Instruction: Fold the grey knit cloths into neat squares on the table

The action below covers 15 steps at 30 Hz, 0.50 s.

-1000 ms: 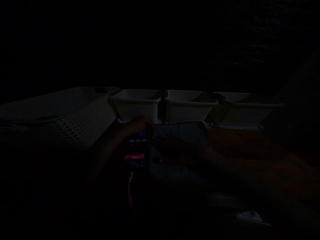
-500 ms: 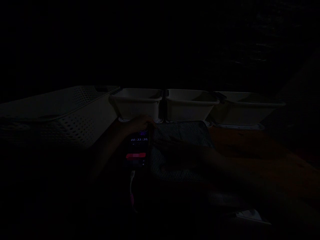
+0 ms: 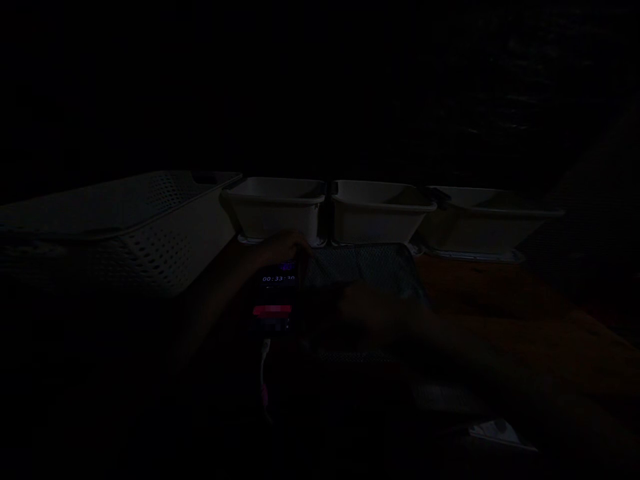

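The scene is very dark. A grey-blue textured cloth (image 3: 385, 260) lies on the wooden table, partly covered by my right hand (image 3: 373, 310). That hand is over the middle of the cloth, its fingers lost in shadow and blur. My left hand (image 3: 287, 245) arches over the cloth's far left corner with its fingertips bent down there; whether they pinch the corner or only press on it is too dark to see. Just below my left hand lies a phone (image 3: 273, 310) with a lit timer screen. A pale cable (image 3: 263, 367) runs from its near end.
A large white perforated basket (image 3: 200, 233) stands at the left. Along the back are three pale bins: a left bin (image 3: 275, 217), a middle bin (image 3: 383, 223) and a right bin (image 3: 485, 230). A whitish flat item (image 3: 500, 432) lies near the front right of the wooden table (image 3: 480, 287).
My right hand, earlier laid with fingers stretched on the cloth, has shifted and its fingers are now obscured. My left hand stays at the corner. The view moved slightly.
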Tool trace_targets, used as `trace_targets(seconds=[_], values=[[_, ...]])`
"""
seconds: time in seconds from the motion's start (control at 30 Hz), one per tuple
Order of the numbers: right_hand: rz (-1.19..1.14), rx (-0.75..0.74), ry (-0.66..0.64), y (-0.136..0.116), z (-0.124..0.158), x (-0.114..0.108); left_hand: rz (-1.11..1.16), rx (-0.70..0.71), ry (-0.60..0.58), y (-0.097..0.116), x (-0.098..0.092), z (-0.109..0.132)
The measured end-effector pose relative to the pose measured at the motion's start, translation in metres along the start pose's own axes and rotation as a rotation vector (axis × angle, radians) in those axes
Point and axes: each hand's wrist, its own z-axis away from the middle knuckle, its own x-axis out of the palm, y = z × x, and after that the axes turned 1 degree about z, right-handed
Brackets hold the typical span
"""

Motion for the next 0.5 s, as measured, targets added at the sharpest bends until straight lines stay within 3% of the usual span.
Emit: trace_targets(seconds=[0.5], values=[[-0.222, -0.063, 0.014, -0.0038, -0.0007, -0.0001, -0.027, -0.003, 0.007, 0.0040, -0.0016, 0.0015]])
